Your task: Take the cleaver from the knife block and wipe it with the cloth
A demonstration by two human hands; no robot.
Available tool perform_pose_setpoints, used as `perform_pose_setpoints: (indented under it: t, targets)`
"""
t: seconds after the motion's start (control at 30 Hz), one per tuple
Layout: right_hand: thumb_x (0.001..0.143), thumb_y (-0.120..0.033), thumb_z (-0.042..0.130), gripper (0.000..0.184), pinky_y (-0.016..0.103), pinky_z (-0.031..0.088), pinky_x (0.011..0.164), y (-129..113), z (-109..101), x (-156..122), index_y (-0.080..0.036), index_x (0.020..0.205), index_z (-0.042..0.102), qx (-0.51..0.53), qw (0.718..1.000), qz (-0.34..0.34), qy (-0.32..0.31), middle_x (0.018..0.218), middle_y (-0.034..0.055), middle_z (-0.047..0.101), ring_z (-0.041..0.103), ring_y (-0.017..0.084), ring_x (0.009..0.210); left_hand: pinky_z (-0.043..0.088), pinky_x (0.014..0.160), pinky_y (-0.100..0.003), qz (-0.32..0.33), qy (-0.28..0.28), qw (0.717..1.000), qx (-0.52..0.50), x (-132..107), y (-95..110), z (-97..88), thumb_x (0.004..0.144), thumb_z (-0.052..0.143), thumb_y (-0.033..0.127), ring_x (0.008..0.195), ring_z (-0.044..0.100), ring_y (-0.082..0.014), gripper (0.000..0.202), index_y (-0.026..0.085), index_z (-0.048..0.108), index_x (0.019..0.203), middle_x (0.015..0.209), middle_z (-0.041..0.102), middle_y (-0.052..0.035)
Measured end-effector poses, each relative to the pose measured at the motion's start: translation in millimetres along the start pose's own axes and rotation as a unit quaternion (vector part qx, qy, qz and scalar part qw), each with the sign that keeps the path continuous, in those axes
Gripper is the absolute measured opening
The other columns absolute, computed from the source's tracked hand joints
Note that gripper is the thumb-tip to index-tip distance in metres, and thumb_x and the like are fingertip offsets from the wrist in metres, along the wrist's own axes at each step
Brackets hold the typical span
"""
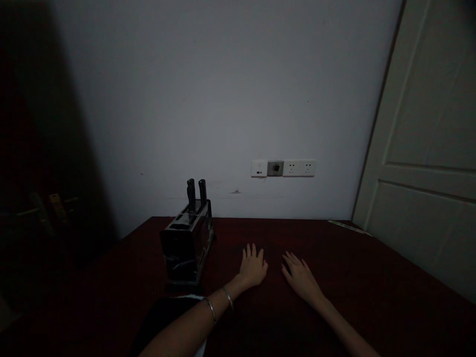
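My left hand [253, 267] lies flat on the dark red table [275, 317], its fingers spread and pointing toward the wall. Two silver bangles [219, 303] circle that wrist and forearm. A short way to the right, my right hand [300, 276] rests on the same surface, fingers stretched out and slightly apart. Neither hand holds anything, and they do not touch each other. Left of my left hand stands a black knife block [182, 255] with slots along its top. Black knife handles [191, 196] stick up from its far end; any blades are hidden inside.
Behind the table is a pale wall [238, 99] with a row of sockets and switches [283, 168]. A pale panelled door [427, 198] is on the right. A thin flat strip [349, 227] lies at the table's far right edge. Dark cloth [163, 317] shows under my left forearm.
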State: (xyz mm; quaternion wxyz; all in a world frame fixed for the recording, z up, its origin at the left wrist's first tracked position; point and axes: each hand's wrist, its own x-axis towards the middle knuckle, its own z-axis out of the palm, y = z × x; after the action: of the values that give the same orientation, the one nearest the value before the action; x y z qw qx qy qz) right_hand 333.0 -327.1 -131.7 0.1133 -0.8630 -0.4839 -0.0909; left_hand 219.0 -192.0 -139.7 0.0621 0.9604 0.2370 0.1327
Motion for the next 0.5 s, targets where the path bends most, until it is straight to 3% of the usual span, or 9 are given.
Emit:
perform_pose_setpoints:
  t: [0.5]
  targets:
    - [0.086,-0.033,0.029,0.051,0.044,0.024,0.104,5.6,5.6,1.7,-0.009,0.126,0.049,0.005,1.000,-0.010,0.013,0.135,0.0136,0.044,0.036,0.025,0.127,0.017,0.105,-0.050,-0.001,-0.004,1.000,-0.009,1.8,-1.5,3.3,0.088,0.021,0.041,0.133,0.018,-0.0341,0.056,0.015,0.032,0.136,0.144,0.026,-0.0154]
